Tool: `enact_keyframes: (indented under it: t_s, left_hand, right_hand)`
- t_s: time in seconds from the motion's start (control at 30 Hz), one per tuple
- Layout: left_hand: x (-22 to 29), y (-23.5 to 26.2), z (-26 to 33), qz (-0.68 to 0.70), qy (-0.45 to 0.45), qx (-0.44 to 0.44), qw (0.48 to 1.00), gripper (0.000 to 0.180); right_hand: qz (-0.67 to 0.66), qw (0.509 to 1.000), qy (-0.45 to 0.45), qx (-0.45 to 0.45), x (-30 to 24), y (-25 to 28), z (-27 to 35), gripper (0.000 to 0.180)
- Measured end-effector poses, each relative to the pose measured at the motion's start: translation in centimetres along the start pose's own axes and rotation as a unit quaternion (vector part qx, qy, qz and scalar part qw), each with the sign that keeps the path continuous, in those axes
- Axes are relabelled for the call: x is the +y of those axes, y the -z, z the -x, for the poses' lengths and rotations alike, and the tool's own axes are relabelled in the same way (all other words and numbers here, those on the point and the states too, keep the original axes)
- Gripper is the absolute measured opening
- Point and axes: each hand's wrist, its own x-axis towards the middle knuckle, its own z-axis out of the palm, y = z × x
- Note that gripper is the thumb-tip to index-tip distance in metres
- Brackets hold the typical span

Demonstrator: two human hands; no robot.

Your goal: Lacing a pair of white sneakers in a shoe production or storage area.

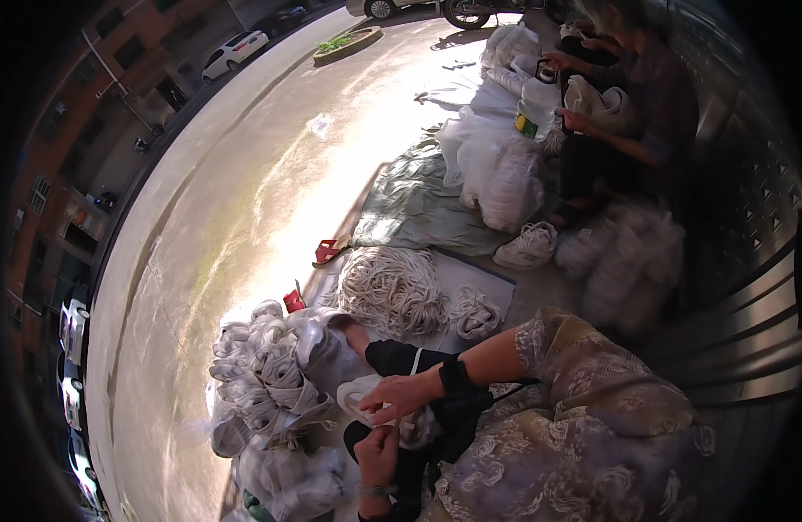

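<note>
My right hand (pixel 403 396), with a black band at the wrist and a floral sleeve behind it, pinches a white shoe piece (pixel 356 393) held over my lap. Just below it, my left hand (pixel 377 452) grips a black shoe piece (pixel 449 418) from underneath; a thin white cord runs over that piece. Both hands are close together and touch the same bundle. A second black piece (pixel 399 357) lies just above them. To the left rises a heap of white shoe pieces (pixel 266 374).
A pile of white cord (pixel 390 287) lies on a grey board, with a smaller coil (pixel 476 315) beside it. Farther off are a white sneaker (pixel 527 247), a red sandal (pixel 330 251), a grey-green tarpaulin (pixel 414 209) and white bags. Another seated person (pixel 631 113) handles white pieces at the top right.
</note>
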Motion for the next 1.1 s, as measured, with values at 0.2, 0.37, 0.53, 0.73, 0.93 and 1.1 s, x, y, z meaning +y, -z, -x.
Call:
enact_keyframes:
  t_s: [0.2, 0.37, 0.53, 0.73, 0.93, 1.1]
  left_hand:
    - [-0.2, -0.5, -0.2, 0.052, -0.021, 0.049, 0.997, 0.013]
    - [-1.3, -0.5, 1.6, 0.028, 0.055, 0.025, 0.998, 0.013]
    - [-1.1, -0.6, 3.4, 0.059, 0.069, 0.026, 0.996, 0.015]
    - [-0.6, -2.5, 2.0, -0.044, -0.085, 0.027, 0.995, 0.013]
    - [-0.8, -2.2, 2.4, -0.111, -0.102, 0.043, 0.988, 0.01]
    - [-2.4, -2.1, 2.8, -0.152, -0.119, 0.091, 0.977, 0.012]
  right_hand:
    - [0.035, 0.999, -0.01, -0.035, -2.3, -0.8, 1.3, 0.032]
    - [0.086, 0.996, 0.003, -0.038, -2.0, 0.4, 3.0, 0.025]
    - [0.074, 0.996, -0.006, -0.042, -0.4, 0.1, 3.1, 0.02]
    - [-0.063, 0.988, -0.04, -0.133, -2.3, 0.0, 3.4, 0.026]
    - [-0.154, 0.944, -0.199, -0.215, -1.4, 0.3, 3.1, 0.018]
    - [-0.113, 0.954, -0.185, -0.208, -0.6, -0.6, 1.5, 0.016]
